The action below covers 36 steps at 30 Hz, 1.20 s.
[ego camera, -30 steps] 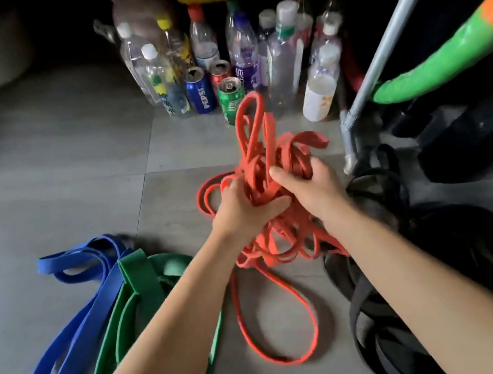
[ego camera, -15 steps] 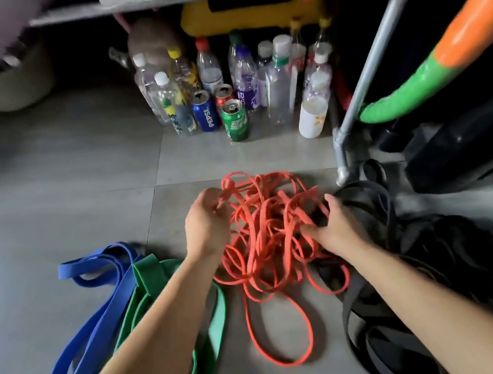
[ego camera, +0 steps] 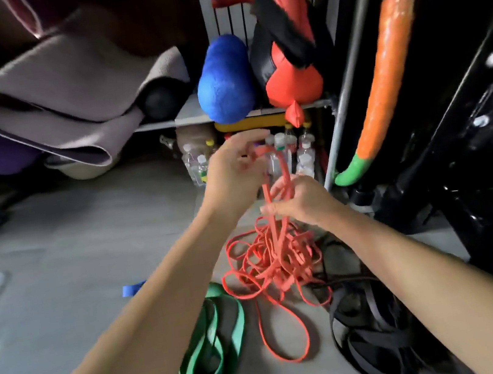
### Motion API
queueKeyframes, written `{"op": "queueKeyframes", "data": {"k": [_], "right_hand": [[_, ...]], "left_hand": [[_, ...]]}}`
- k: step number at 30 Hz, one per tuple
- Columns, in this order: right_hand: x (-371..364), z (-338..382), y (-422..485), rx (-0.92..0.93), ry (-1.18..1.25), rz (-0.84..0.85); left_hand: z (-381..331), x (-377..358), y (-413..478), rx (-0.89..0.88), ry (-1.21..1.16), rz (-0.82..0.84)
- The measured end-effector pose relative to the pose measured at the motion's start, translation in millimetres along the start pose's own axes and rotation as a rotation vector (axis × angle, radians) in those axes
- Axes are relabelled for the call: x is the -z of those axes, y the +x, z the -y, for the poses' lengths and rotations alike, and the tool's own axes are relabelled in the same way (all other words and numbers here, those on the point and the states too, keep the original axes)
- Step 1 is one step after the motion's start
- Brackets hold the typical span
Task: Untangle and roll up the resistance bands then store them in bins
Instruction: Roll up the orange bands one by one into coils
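A tangled orange resistance band [ego camera: 269, 260] lies in a heap on the grey floor, with one loop trailing toward me. Two strands of it rise from the heap. My left hand [ego camera: 233, 169] is lifted high and pinches the top of these strands. Just below, my right hand [ego camera: 296, 200] grips the same strands above the heap. A green band [ego camera: 214, 342] lies left of the orange one, partly under my left forearm. Only a tip of a blue band [ego camera: 132, 288] shows beside that forearm. Black bands [ego camera: 372, 334] are piled on the right.
Plastic bottles [ego camera: 294, 154] stand under a low shelf straight ahead. On the shelf sit rolled mats [ego camera: 65, 95], a blue roller [ego camera: 224, 78] and a red bag [ego camera: 290, 61]. A metal pole [ego camera: 348, 82], an orange-green foam tube [ego camera: 382, 76] and dark equipment [ego camera: 473, 152] crowd the right.
Both hands rose from the heap on the floor, drawing orange strands upward. The left hand moved higher than the right. My view tilted up, bringing the shelf into sight.
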State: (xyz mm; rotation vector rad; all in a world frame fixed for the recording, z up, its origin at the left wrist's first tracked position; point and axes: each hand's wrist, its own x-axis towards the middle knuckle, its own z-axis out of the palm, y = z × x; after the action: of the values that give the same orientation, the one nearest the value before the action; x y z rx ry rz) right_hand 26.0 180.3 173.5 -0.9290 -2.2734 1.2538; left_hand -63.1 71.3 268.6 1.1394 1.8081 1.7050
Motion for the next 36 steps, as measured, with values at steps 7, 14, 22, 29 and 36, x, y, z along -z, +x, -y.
{"op": "queueKeyframes", "data": {"k": [7,14,22,29,36], "right_hand": [[24,28,-31,-0.133,0.028,0.128],[66,78,-62,-0.032,0.022,-0.189],[123,204,-96,0.586,-0.043,-0.302],[72,115,-129,0.088,0.006,-0.197],[46,115,-138,-0.024,0.628,0.048]], "left_hand": [[-79,30,-41,-0.007,-0.354,-0.134],[-14,38,-98,0.315,0.230,-0.221],[-43,26,-116,0.211,-0.355,-0.124],[-35,30,-116,0.391,-0.123,-0.081],[-17,11,-126,0.327,0.216,0.343]]}}
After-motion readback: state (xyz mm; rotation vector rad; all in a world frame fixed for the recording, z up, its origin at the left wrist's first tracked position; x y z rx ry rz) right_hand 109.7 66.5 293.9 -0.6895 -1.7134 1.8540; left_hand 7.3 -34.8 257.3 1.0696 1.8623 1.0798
